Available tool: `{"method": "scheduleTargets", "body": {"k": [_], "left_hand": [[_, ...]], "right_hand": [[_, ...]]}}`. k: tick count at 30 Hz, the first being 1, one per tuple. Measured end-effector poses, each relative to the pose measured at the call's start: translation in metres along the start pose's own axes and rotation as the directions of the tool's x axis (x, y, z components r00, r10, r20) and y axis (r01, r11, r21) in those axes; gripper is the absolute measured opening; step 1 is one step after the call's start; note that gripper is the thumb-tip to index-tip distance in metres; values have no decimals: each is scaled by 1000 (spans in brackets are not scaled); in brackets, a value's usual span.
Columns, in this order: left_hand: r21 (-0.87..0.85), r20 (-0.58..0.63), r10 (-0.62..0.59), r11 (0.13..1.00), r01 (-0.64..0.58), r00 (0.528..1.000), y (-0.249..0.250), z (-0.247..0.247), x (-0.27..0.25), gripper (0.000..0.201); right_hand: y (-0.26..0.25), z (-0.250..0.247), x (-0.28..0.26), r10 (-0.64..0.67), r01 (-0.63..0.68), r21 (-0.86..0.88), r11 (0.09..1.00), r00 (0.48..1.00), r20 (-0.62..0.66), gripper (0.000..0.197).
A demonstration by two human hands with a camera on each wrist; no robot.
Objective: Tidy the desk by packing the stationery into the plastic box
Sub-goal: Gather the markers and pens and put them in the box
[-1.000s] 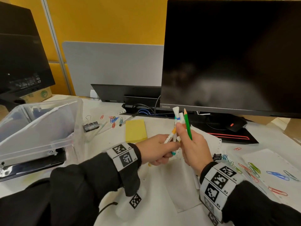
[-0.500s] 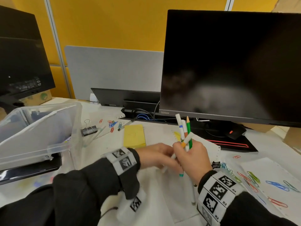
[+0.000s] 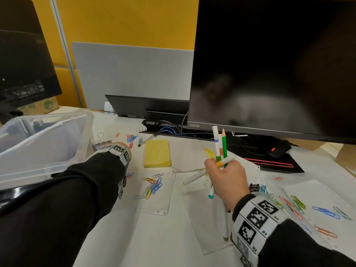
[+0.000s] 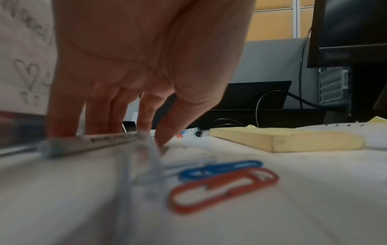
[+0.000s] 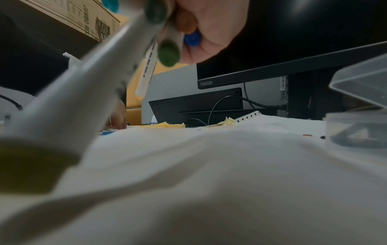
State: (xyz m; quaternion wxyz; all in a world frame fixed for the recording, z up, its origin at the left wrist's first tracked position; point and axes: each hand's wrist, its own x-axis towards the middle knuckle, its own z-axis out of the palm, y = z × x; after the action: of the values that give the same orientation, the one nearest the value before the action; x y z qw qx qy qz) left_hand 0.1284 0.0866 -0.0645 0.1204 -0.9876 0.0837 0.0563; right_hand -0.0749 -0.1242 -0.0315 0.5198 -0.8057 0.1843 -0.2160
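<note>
My right hand (image 3: 225,171) grips a bundle of white markers (image 3: 217,145) and a green pencil (image 3: 224,146), held upright over the papers in front of the monitor; one marker (image 3: 198,175) sticks out to the left. In the right wrist view the marker (image 5: 83,92) ends fill the left side. My left hand (image 4: 153,137) is down on the desk just right of the clear plastic box (image 3: 44,143). Its straight fingers (image 4: 144,116) touch a clear pen (image 4: 90,143) lying there, thumb tip on the desk. In the head view the wristband hides those fingers.
A yellow sticky-note pad (image 3: 157,156) lies mid-desk, with a pen (image 3: 149,138) and a binder clip (image 3: 102,140) behind it. Coloured paper clips (image 3: 154,186) are scattered on loose papers, more paper clips (image 3: 325,211) at the right. A large monitor (image 3: 269,64) and a mouse (image 3: 277,149) stand behind.
My left hand let go of the marker bundle and moved left, down to the desk beside the plastic box. My right hand keeps the bundle upright.
</note>
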Motion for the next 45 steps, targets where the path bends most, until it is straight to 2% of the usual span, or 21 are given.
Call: {"method": "scheduleTargets", "body": {"k": [3, 7, 9, 10, 12, 14, 16, 23, 29, 33, 38, 42, 45], "left_hand": [[-13, -16, -19, 1000, 19, 1000, 1, 0, 0, 23], [-223, -68, -189, 960, 170, 980, 10, -14, 8, 35], [-333, -111, -257, 920, 208, 960, 18, -27, 12, 33], [-364, -137, -240, 914, 177, 961, 23, -32, 16, 31], [-379, -153, -130, 923, 64, 980, 35, -37, 24, 29], [-351, -115, -1, 936, -40, 993, 48, -36, 29, 32], [-315, -73, 51, 947, -71, 996, 58, -34, 31, 37], [-241, 6, 19, 970, -17, 1000, 58, -17, 55, 35], [-156, -15, 17, 988, -19, 1000, 54, -33, 45, 29], [-157, -5, 8, 988, -9, 1000, 42, -17, 60, 25], [-155, -75, -5, 988, -7, 997, 41, -15, 49, 21], [-136, -70, 9, 991, -19, 998, 38, -12, 34, 28], [-147, -133, -4, 989, -16, 991, 37, -17, 17, 29]], "right_hand": [[-2, -1, 0, -13, 13, 3, 1000, 1000, -28, 35], [-2, 2, 0, -28, 27, -18, 999, 1000, -11, 35], [-1, 5, 2, -54, 54, -61, 997, 999, -6, 32], [-1, 5, 2, -65, 64, -79, 995, 998, -10, 30], [0, 6, 3, -71, 69, -89, 994, 997, -21, 29], [1, 6, 3, -68, 66, -74, 995, 997, -28, 30], [2, 6, 4, -68, 66, -53, 996, 997, -34, 33], [4, 5, 7, -69, 68, -64, 996, 997, -28, 33], [4, 6, 6, -70, 68, -56, 996, 997, -24, 29], [3, 6, 3, -84, 84, -64, 994, 996, -3, 28], [4, 5, 5, -77, 76, -45, 996, 997, -19, 38], [5, 6, 7, -89, 88, -49, 995, 996, -11, 36], [5, 5, 6, -98, 98, -53, 994, 995, 3, 27]]}}
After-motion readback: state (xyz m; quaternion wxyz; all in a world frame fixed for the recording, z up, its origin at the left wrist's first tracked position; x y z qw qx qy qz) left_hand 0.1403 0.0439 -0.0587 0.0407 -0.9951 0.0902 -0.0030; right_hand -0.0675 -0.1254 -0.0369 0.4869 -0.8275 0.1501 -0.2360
